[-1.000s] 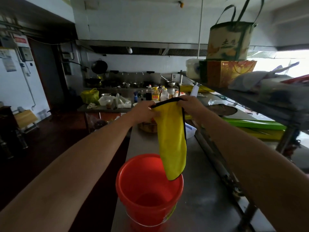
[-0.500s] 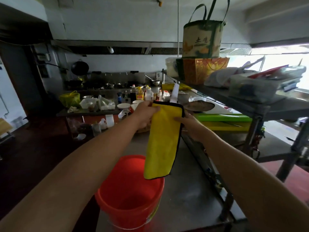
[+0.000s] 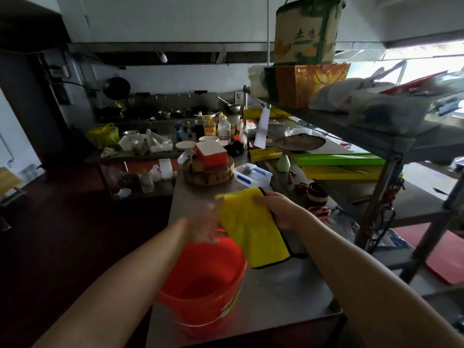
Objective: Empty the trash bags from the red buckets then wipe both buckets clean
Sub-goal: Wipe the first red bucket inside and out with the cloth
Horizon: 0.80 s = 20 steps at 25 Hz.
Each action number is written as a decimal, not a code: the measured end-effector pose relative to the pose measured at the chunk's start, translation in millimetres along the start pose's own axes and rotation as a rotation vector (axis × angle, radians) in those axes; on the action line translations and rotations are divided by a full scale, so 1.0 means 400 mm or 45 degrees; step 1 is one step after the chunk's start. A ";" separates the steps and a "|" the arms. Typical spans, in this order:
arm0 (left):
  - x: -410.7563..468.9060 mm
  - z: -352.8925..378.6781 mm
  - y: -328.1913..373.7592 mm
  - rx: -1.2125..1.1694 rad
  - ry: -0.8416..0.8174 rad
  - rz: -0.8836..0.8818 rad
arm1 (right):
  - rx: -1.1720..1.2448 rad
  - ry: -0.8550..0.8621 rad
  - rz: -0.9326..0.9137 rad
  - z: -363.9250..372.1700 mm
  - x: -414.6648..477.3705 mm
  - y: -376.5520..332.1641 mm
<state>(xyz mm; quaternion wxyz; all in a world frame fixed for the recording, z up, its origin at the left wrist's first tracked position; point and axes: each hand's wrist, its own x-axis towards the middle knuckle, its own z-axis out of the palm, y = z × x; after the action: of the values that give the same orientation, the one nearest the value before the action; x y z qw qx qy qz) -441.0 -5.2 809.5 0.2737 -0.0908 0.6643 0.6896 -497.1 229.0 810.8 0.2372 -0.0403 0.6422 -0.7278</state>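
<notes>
Lowered since before, yellow black-edged rectangular cloth (image 3: 251, 229) hangs at 1 o'clock above the round red plastic bucket (image 3: 200, 285), your right grip (image 3: 281, 212) clasping its upper end, your left grip (image 3: 203, 226) blurred beside it, hold impossible to tell, bucket upright on the steel table (image 3: 288, 285).

Upright red bucket (image 3: 200, 292) (empty) below hanging yellow cloth (image 3: 251, 227)
</notes>
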 end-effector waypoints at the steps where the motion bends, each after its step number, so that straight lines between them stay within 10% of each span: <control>1: 0.018 0.005 -0.054 -0.006 0.001 -0.001 | -0.032 0.041 0.027 -0.002 0.002 -0.001; 6: 0.077 0.045 -0.099 -0.247 0.315 0.260 | -0.280 0.247 0.274 -0.038 0.004 0.025; 11: 0.079 0.020 -0.074 0.488 0.372 0.422 | -0.425 0.128 0.120 -0.055 -0.006 0.038; 17: 0.080 0.002 -0.024 1.219 0.677 0.584 | -1.624 0.173 -0.126 -0.019 0.008 0.022; 20: 0.055 -0.037 -0.011 1.372 0.738 0.608 | -1.741 0.324 -0.321 0.019 0.033 0.020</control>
<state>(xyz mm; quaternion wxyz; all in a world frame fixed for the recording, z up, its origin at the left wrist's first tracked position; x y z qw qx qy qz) -460.8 -14.0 793.5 -0.0698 0.0270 0.9655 0.2496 -503.6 216.5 801.2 -0.0044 -0.1690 0.9686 -0.1822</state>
